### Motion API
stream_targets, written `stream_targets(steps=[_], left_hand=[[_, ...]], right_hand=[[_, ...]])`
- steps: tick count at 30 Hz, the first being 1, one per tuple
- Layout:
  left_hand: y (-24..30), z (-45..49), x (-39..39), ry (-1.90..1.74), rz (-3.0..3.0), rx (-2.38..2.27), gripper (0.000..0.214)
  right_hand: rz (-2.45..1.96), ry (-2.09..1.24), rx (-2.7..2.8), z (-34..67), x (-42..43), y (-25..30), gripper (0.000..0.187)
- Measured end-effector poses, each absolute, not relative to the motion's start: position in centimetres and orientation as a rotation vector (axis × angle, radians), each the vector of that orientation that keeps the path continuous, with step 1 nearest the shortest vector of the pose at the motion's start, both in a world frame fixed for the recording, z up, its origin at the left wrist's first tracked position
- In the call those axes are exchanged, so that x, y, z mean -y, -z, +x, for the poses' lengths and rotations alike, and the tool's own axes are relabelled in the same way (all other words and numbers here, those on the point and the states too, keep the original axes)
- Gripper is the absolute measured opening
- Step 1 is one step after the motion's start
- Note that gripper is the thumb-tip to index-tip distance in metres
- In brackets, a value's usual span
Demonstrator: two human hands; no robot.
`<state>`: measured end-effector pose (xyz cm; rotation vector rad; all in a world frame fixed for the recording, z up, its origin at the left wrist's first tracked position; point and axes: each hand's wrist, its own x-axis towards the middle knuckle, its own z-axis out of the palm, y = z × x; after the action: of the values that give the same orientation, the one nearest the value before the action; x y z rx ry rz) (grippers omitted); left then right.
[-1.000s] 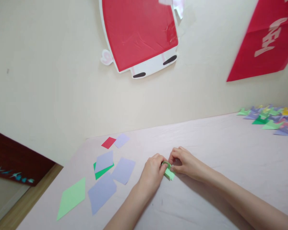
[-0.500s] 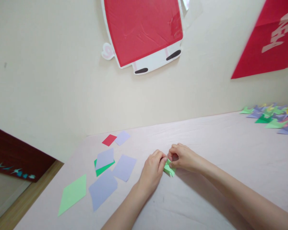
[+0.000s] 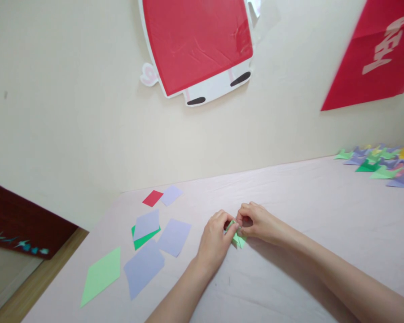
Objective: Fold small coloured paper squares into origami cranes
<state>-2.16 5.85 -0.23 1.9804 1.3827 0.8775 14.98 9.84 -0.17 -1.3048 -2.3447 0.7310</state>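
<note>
A small piece of light green folded paper [image 3: 239,242] lies on the cloth-covered table between my hands, its lower end split into two points. My left hand [image 3: 217,233] grips its left side, with the thumb pressed across the upper part. On the other side my right hand [image 3: 257,223] pinches the paper near its top between thumb and forefinger. Fingers cover much of the upper folds, so their exact shape cannot be made out.
To the left lie loose paper sheets: light green [image 3: 101,276], several lilac [image 3: 144,269], dark green [image 3: 146,240] and red [image 3: 152,198]. Several folded paper pieces [image 3: 384,166] crowd the far right by the wall. The table's left edge drops to a wooden floor [image 3: 37,273].
My left thumb has shifted right over the folded paper, and a green flap now stands up between the hands. The whole view has moved slightly.
</note>
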Motion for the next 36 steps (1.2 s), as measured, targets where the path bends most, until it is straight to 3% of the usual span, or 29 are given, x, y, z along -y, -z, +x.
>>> stream_targets(steps=[9, 13, 15, 25, 36], left_hand=[[0.6, -2.1, -5.8, -1.028, 1.807, -1.401, 0.015], [0.3, -1.1, -5.6, -1.135, 1.288, -1.342, 0.043], [0.0, -0.3, -5.5, -1.109, 1.042, -1.189, 0.047], [1.6, 0.9, -5.1, -1.142, 1.250, -1.079, 0.022], [1.7, 0.7, -5.7, -0.984, 1.198, -1.099, 0.016]], right_hand=[[-1.142, -0.876, 2.118, 15.5, -9.4, 0.7, 0.015], [-1.076, -0.909, 1.811, 15.4, -9.2, 1.0, 0.017], [-1.058, -0.898, 1.757, 15.3, -9.1, 0.9, 0.017], [-1.062, -0.346, 2.087, 14.7, -8.4, 0.1, 0.005], [-1.027, -0.836, 1.906, 15.0, -8.3, 0.5, 0.014]])
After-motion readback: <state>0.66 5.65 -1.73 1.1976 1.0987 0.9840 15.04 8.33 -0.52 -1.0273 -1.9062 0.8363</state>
